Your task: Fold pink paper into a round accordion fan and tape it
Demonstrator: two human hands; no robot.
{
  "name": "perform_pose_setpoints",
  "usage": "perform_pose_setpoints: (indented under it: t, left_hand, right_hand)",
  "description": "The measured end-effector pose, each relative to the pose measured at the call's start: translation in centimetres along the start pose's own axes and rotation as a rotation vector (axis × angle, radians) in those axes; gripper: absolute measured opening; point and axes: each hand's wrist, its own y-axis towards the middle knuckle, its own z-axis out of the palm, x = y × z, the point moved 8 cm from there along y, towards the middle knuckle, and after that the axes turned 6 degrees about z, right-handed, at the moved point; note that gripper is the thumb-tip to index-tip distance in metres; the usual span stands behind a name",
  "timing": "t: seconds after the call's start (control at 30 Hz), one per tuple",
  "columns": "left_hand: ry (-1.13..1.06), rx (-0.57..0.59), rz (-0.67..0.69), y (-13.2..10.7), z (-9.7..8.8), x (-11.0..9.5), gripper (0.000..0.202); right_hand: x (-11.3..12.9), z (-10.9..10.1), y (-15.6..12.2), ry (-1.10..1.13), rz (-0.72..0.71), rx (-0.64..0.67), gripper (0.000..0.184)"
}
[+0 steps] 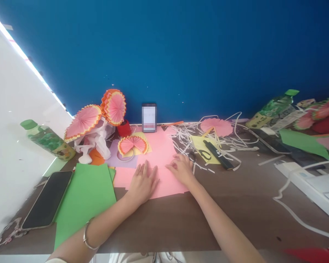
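Note:
Pink paper lies flat in the middle of the table, with a straight edge or fold line running across it between my hands. My left hand rests on its lower part, fingers stretched out and apart. On the paper's right side lies my right hand, its fingers apart and slightly bent, pressing down on the sheet. Beyond my left hand, a small pleated paper fan in pink, yellow and orange sits on yellow and purple paper, beside a ring-shaped bangle. Neither hand grasps anything that I can see.
Green paper and a dark phone lie left. A bottle and larger pleated fans stand behind them. A small phone leans on the blue wall. Paper strips, a black cutter and a power strip lie right.

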Motion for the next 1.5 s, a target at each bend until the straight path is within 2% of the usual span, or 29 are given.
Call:
perform_pose_setpoints:
  t: [0.23,0.47,0.67,0.9,1.17,1.37,1.5]
  left_hand:
    - [-0.006,0.013,-0.011,0.0,-0.1,0.0,0.047]
    - [-0.004,0.025,-0.02,0.1,-0.1,0.1,0.045]
    - [-0.013,0.031,-0.026,0.0,0.1,0.2,0.047]
    - [-0.01,0.047,-0.041,0.0,-0.1,0.2,0.046]
    - [-0.019,0.049,-0.04,-0.1,0.0,0.4,0.046]
    - [-0.016,0.045,-0.043,-0.2,0.3,0.4,0.046]
    - [-0.026,0.048,-0.05,-0.2,0.7,0.3,0.047]
  right_hand:
    - [-0.1,0.0,0.0,-0.026,0.027,0.019,0.033]
    - [-1.5,-0.4,0.5,-0.029,0.057,0.021,0.033]
    - [-1.1,-0.6,0.4,-0.056,0.026,0.045,0.033]
    - [-2.3,-0.3,0.8,-0.031,0.043,0.048,0.036]
    - [-1.8,-0.4,0.5,-0.11,0.01,0.048,0.036]
    - [-2.1,-0.5,0.6,-0.106,-0.007,0.003,0.024]
    - [-1.9,-2.5,0.6,-0.042,0.026,-0.2,0.023]
